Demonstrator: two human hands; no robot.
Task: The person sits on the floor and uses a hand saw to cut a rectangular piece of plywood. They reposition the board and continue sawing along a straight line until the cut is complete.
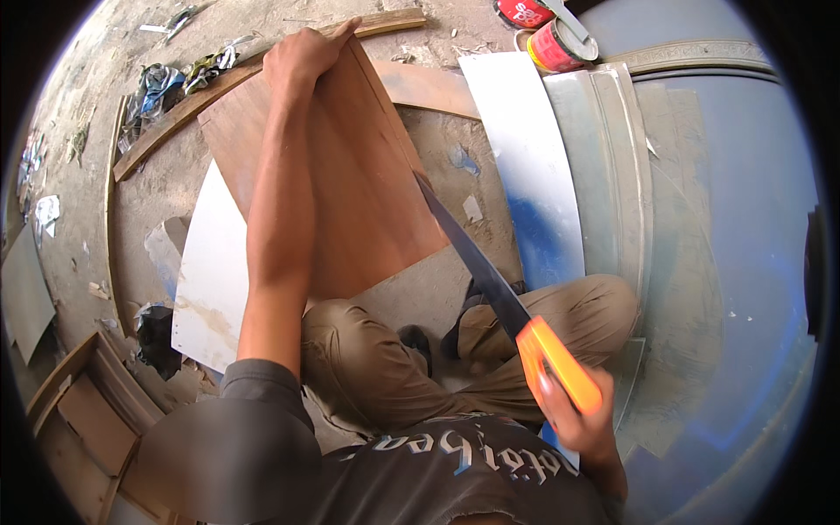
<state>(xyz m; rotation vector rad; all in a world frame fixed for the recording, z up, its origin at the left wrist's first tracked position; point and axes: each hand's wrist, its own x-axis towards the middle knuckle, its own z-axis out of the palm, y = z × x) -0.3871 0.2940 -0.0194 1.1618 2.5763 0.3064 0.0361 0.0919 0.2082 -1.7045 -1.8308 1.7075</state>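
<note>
A brown wooden board [363, 175] lies in front of me, tilted toward the left, with a lengthwise line near its right edge. My left hand [302, 61] is closed over the board's far end, with one finger stretched along the right corner. My right hand [573, 420] is wrapped round the orange handle of a handsaw [479, 267]. The saw's dark blade runs up and to the left, and its tip meets the board's right edge partway along. Whether the blade sits in a cut I cannot tell.
Under the board's far end runs a long wooden strip [188, 131]. To the right lie a white and blue panel [516, 149] and glass-like sheets [678, 219]. Two red tins [560, 45] stand at the far right. Crumpled scraps [162, 87] and a wooden drawer-like frame [96, 411] are leftward.
</note>
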